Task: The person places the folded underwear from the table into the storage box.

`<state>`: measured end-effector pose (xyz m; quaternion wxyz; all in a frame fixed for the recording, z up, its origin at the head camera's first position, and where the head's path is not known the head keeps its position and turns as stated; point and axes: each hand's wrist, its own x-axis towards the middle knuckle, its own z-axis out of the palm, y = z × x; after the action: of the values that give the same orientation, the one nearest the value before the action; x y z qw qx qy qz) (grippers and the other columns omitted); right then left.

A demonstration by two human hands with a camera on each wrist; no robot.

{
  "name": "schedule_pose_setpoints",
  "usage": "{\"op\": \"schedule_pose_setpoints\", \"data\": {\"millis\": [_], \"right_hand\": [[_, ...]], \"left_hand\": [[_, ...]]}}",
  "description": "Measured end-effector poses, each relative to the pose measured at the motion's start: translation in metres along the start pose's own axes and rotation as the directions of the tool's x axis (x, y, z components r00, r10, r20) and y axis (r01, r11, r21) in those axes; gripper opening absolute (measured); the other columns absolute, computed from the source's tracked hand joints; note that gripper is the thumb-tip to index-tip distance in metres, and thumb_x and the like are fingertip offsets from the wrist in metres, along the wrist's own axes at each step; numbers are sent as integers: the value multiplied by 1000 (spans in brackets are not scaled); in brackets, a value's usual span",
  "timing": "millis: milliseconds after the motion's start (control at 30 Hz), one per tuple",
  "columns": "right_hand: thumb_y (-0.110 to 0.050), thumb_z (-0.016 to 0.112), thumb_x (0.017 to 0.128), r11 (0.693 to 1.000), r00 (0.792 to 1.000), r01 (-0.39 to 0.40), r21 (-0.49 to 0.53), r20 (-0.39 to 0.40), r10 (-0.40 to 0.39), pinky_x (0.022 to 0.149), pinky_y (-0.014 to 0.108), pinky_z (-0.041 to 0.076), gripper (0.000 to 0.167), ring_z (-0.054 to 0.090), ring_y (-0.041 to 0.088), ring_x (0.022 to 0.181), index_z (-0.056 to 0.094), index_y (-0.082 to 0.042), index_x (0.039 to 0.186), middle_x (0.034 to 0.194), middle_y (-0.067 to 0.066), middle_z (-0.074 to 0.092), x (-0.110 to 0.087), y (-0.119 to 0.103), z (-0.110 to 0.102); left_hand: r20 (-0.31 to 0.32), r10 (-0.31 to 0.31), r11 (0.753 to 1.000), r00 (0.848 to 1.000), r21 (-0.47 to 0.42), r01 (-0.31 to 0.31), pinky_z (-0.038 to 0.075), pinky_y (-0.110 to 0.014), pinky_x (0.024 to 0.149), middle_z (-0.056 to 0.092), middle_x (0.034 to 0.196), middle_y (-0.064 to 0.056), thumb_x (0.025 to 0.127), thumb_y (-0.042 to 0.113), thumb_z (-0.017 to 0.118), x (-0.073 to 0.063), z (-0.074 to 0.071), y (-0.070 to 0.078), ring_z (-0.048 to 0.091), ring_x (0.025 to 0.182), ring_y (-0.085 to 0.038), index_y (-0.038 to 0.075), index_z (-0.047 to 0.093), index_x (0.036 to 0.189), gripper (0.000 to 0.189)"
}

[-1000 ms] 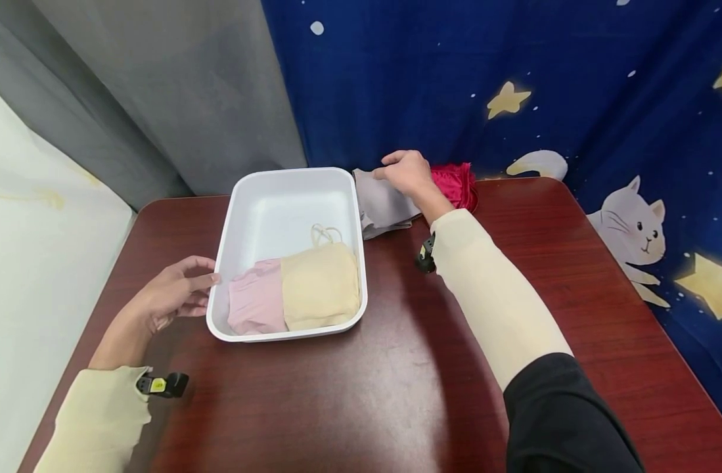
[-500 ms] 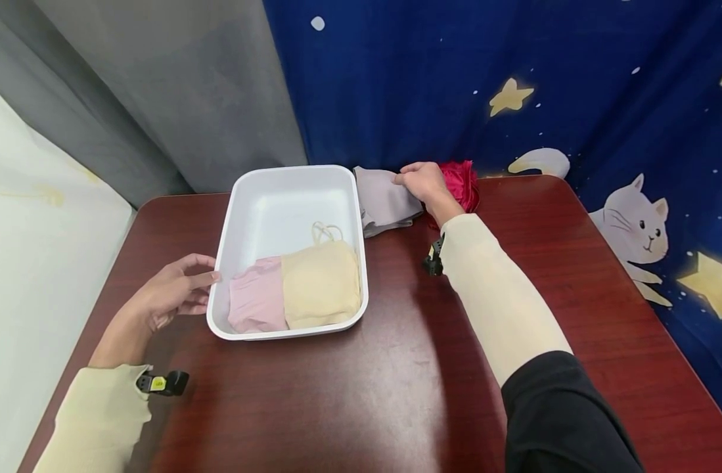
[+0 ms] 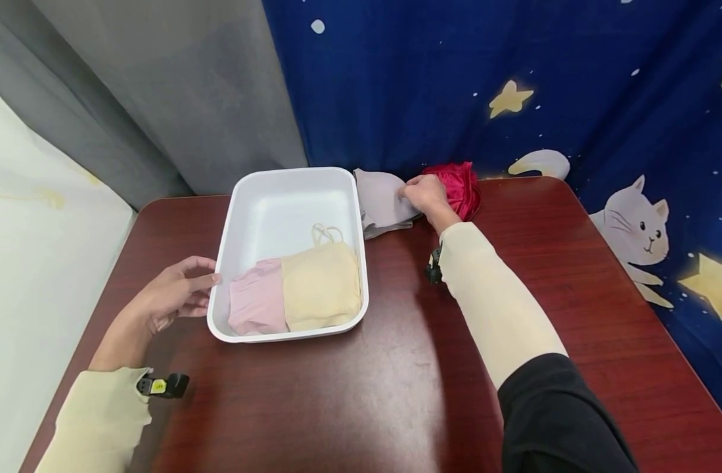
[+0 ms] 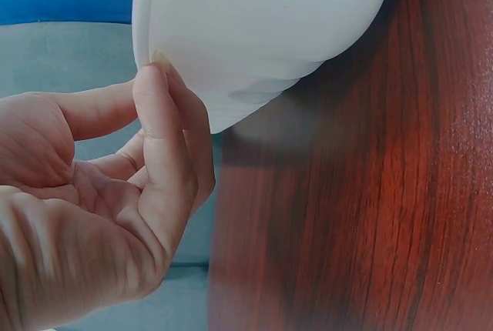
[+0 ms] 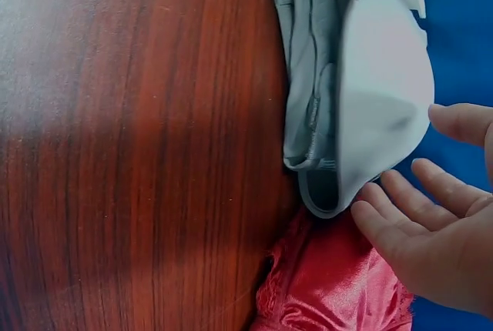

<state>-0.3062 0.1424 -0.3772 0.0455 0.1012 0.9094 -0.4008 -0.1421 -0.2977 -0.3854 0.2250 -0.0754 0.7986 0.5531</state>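
Note:
My left hand [image 3: 174, 289] holds the left rim of a white plastic bin [image 3: 362, 289]; in the left wrist view the thumb and fingertips [image 4: 150, 85] pinch at the rim's edge. Inside the bin lie a folded pink cloth [image 3: 257, 299] and a folded cream garment [image 3: 320, 286] with thin straps. My right hand [image 3: 427, 195] is at the right end of a folded grey bra [image 3: 383, 197]. The right wrist view shows its fingers spread and loosely straight, thumb and fingertips right at the smooth cup [image 5: 385, 92]. A red satin garment with lace trim [image 5: 339, 277] lies under that end.
The dark reddish wooden table [image 3: 313, 407] carries everything. Behind its far edge hang a grey curtain [image 3: 159, 85] and a blue one [image 3: 396, 79] with stars and a cat. A white wall [image 3: 35, 230] stands close on the left.
My right hand has come down and slightly right, from above the grey bra to its right end. The bra's upper edge now looks rounded. The left hand and bin stay put.

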Motion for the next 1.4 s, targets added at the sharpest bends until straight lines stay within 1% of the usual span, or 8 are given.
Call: {"op": "schedule_pose_setpoints", "data": {"millis": [200, 467, 600, 700, 833, 1033, 1167, 1400], "right_hand": [[-30, 64, 85, 983, 999, 36, -181, 10, -35, 97, 37, 46, 40, 55, 30, 114, 67, -5, 117, 122, 12, 65, -1, 0, 8], [-29, 66, 83, 984, 1000, 1, -178, 2, -1, 94, 38, 47, 31, 55, 29, 105, 67, -3, 98, 112, 14, 66, -4, -1, 11], [-28, 67, 79, 984, 1000, 1, -178, -10, -3, 91, 37, 47, 24, 53, 29, 97, 58, -5, 82, 103, 15, 63, -3, -1, 12], [-26, 68, 77, 987, 1000, -5, -160, -7, 4, 89, 35, 47, 24, 52, 28, 92, 53, -8, 77, 99, 14, 61, -3, 0, 12], [-25, 68, 77, 998, 999, -44, -53, 29, 46, 88, 33, 47, 26, 52, 25, 95, 59, -5, 89, 106, 13, 62, -2, 0, 13], [-27, 63, 81, 989, 991, -127, 76, 56, 122, 95, 35, 47, 48, 53, 26, 110, 60, 1, 120, 127, 14, 59, 1, 4, 10], [-25, 63, 81, 983, 987, -155, 95, 50, 150, 94, 34, 48, 47, 53, 25, 109, 61, 1, 120, 126, 13, 59, 3, 5, 8], [-15, 63, 77, 975, 986, -166, 148, 30, 163, 85, 31, 50, 36, 54, 22, 100, 65, 1, 110, 119, 13, 62, 1, 6, 7]], "left_hand": [[0, 2, 1000, 1000, -1, -2, 59, -32, 64, 60, 84, -5, 98, 21, 59, 0, 0, -1, 60, 66, -13, 6, 35, 131, 44], [0, 5, 1000, 1000, -6, -5, 59, -32, 63, 60, 83, -4, 98, 21, 58, 0, 1, -1, 60, 66, -12, 6, 35, 131, 43], [-1, 9, 1000, 1000, 1, -9, 59, -32, 63, 60, 82, -4, 98, 21, 58, 0, 1, -1, 60, 65, -12, 5, 35, 132, 43], [-8, 10, 1000, 1000, 14, -10, 59, -32, 63, 60, 82, -4, 98, 22, 58, 0, 2, 0, 60, 65, -11, 4, 35, 133, 45], [-15, 7, 1000, 1000, 24, -7, 59, -32, 63, 59, 83, -4, 98, 22, 58, 1, 2, 0, 60, 65, -11, 3, 35, 134, 47], [-9, 4, 1000, 1000, 16, -4, 59, -31, 63, 60, 82, -3, 98, 22, 59, 1, 1, 0, 61, 65, -11, 3, 35, 133, 46], [-5, 5, 1000, 1000, 9, -5, 59, -31, 62, 59, 81, -3, 98, 22, 58, 2, 0, 0, 61, 65, -11, 3, 34, 134, 46], [-3, -5, 1000, 1000, 7, 5, 59, -31, 62, 59, 81, -1, 99, 20, 58, 4, 0, -1, 60, 64, -11, 3, 33, 135, 47]]}}
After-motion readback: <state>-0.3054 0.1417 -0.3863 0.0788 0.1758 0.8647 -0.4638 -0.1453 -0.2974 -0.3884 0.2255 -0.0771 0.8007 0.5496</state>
